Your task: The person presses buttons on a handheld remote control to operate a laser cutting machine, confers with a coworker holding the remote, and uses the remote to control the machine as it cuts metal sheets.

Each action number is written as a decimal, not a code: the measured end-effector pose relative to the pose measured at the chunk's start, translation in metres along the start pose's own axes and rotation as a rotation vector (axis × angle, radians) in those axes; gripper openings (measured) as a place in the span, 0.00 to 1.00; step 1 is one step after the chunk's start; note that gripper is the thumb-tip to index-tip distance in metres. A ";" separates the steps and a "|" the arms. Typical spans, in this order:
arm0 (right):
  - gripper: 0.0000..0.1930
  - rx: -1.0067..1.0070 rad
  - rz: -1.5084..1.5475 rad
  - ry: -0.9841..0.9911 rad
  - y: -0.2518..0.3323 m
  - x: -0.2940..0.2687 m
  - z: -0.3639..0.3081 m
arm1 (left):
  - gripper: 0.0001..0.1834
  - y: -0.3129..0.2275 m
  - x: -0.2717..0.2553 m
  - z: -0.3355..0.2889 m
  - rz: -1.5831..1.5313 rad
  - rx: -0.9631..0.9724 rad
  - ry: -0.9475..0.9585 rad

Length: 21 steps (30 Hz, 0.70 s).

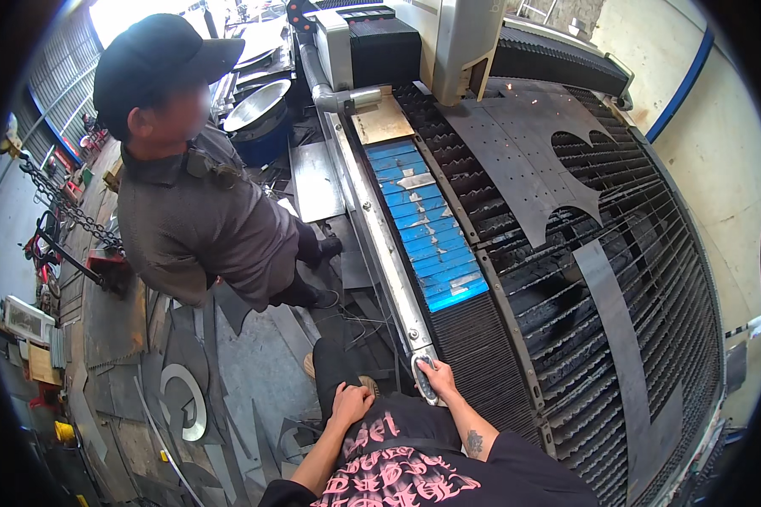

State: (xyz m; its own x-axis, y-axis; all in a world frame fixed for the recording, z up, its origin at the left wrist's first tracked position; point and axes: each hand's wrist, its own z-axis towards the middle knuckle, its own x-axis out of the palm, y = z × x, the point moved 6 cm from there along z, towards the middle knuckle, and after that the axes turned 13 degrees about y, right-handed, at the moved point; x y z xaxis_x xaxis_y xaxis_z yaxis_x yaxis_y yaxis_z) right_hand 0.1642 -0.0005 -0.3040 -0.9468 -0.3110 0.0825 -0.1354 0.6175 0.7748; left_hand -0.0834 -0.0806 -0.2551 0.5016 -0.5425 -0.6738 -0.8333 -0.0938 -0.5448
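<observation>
My right hand (436, 378) is closed around an oval grey piece with a silver rim (424, 382), at the near end of a long metal rail (380, 245). Whether that piece is part of the rail, I cannot tell. Against my dark-clothed thigh lies my left hand (353, 404), its fingers loosely extended and holding nothing. To the right of the rail is a blue slatted cover (435, 245), scuffed and chipped, with dark pleated bellows (473, 338) nearer me. A brownish metal plate (382, 120) lies at the cover's far end.
On the toothed slat bed (558, 313) rest a perforated steel sheet (516, 160) with curved cutouts and a long steel strip (613, 325). Small sparks show near the machine head (463, 55). A capped person (199, 194) stands left. Scrap sheets and a metal ring (196, 404) litter the floor.
</observation>
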 end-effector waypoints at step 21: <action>0.19 0.000 -0.022 -0.020 -0.002 0.000 0.000 | 0.12 -0.002 -0.003 -0.003 0.024 -0.012 0.005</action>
State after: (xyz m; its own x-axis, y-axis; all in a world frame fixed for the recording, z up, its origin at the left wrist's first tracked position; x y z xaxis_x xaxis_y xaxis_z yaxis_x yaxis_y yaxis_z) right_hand 0.1648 -0.0014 -0.3050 -0.9493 -0.3099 0.0523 -0.1565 0.6104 0.7765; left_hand -0.0839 -0.0816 -0.2507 0.4804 -0.5492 -0.6838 -0.8477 -0.0906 -0.5227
